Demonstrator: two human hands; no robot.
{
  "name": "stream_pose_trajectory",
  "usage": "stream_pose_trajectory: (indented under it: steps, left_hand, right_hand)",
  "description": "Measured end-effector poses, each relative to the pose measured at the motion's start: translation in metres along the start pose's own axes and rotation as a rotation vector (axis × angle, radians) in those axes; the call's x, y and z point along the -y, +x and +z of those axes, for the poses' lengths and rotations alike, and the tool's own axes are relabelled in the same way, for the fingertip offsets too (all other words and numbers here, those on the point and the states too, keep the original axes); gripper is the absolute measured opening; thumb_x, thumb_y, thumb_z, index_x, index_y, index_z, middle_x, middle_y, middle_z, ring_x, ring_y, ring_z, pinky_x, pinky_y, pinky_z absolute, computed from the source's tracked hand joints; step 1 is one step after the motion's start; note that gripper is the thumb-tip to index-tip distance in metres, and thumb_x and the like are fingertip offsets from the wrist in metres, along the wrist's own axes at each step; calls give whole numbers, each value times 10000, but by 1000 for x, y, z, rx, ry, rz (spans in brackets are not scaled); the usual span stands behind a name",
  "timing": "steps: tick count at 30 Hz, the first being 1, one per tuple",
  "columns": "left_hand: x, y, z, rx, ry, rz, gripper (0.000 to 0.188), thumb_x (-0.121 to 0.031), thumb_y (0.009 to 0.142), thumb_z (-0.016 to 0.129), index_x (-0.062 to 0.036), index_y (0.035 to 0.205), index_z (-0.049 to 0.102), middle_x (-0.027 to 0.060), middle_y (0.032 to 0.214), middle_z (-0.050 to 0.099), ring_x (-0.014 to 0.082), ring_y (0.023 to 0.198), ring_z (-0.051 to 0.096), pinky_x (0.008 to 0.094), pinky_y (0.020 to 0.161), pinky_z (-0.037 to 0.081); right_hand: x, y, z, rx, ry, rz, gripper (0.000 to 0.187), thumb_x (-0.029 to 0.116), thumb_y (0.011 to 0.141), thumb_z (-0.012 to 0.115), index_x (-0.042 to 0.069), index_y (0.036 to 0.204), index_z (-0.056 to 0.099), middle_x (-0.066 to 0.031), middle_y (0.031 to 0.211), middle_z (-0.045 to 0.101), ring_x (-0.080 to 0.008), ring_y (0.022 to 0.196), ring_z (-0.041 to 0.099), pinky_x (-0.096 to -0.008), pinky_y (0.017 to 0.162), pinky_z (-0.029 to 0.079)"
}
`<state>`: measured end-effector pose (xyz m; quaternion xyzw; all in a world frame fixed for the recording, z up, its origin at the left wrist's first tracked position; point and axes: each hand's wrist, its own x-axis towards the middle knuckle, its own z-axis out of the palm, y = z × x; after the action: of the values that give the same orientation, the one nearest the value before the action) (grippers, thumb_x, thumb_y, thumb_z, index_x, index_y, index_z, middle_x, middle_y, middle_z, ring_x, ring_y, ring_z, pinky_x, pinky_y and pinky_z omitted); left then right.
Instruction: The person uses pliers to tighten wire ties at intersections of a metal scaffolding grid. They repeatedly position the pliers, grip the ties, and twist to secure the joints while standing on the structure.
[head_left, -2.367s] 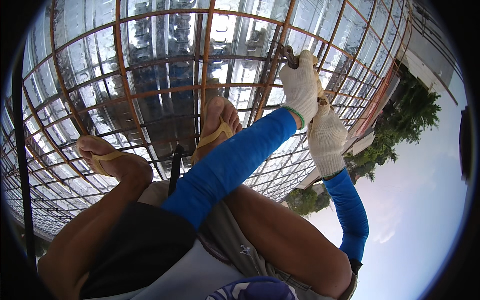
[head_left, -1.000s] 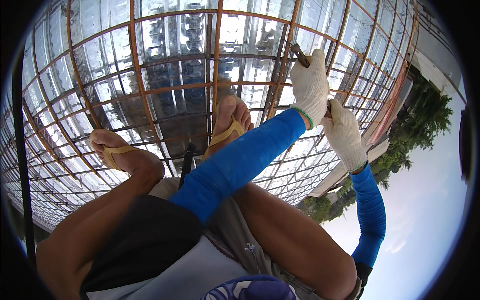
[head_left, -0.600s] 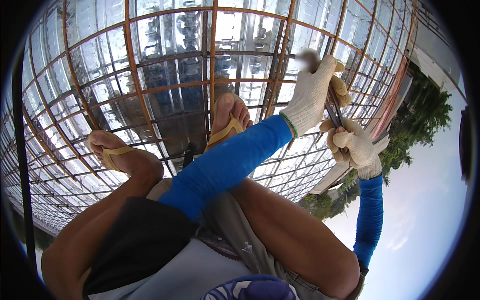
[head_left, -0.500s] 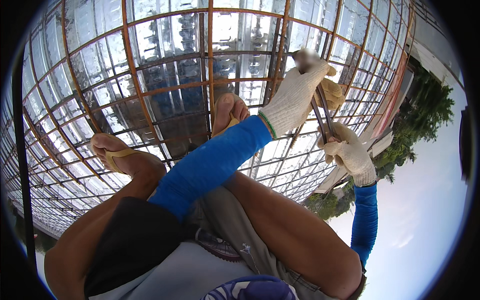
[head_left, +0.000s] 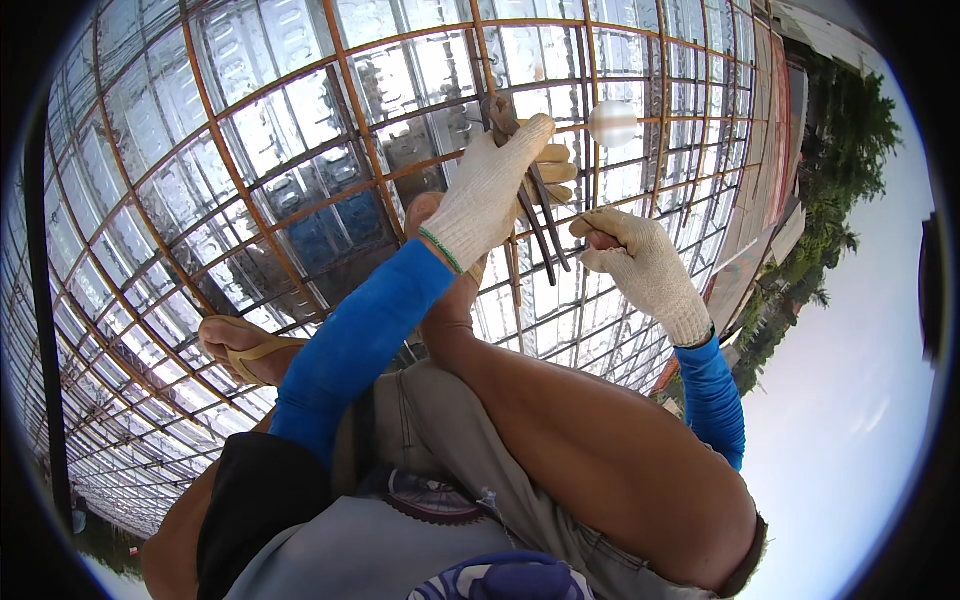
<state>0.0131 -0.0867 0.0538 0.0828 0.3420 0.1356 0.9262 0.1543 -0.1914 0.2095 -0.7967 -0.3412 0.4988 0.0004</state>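
Note:
My left hand [head_left: 490, 190], in a white knitted glove with a green cuff edge, grips a pair of dark metal pincers [head_left: 541, 215] close to their head. The head of the tool is near a crossing of the rusty bars, and I cannot tell whether its jaws touch them. Its two handles point toward me, slightly apart, with their ends free. My right hand [head_left: 645, 268], gloved alike, is just right of the handle ends and apart from them. Its thumb and fingers are curled together, and whatever they may hold is too small to make out.
A grid of rusty reinforcing bars [head_left: 375, 155] spreads over shiny ribbed metal sheets [head_left: 290, 60]. My feet in yellow flip-flops [head_left: 258, 355] rest on it. Trees [head_left: 845, 150] and open sky lie beyond the right edge. A dark upright bar [head_left: 47, 320] stands at far left.
My right hand has come off the pincers' handles. My left hand has moved left in the view, still holding the pincers, and the whole view has shifted a little.

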Motion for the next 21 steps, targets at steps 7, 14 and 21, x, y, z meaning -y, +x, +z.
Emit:
stream_pose_trajectory:
  steps: [7,14,21]
  left_hand:
    - [0,-26,-8,-171,36,60,510,-326,1090,643,100,1357,555,293,1234,688,366,1052,773,439,841,704]
    - [28,-43,30,-167,-47,-37,535,-333,1124,516,129,1392,475,330,1216,684,432,1029,759,484,870,673]
    - [32,-73,-4,43,-360,-49,343,-340,1130,504,-6,1200,541,169,1008,647,225,830,660,334,626,546]
  right_hand:
    - [-62,-48,-83,11,61,191,272,67,917,670,-78,1129,759,-49,856,690,-110,739,610,-304,675,520]
    - [-65,-20,-68,-142,164,153,275,75,931,653,-77,1141,746,11,805,616,-71,724,547,-266,642,469]
    - [-47,9,-45,-178,46,-38,211,32,913,633,-56,1080,729,29,762,556,-61,693,499,-264,627,448]
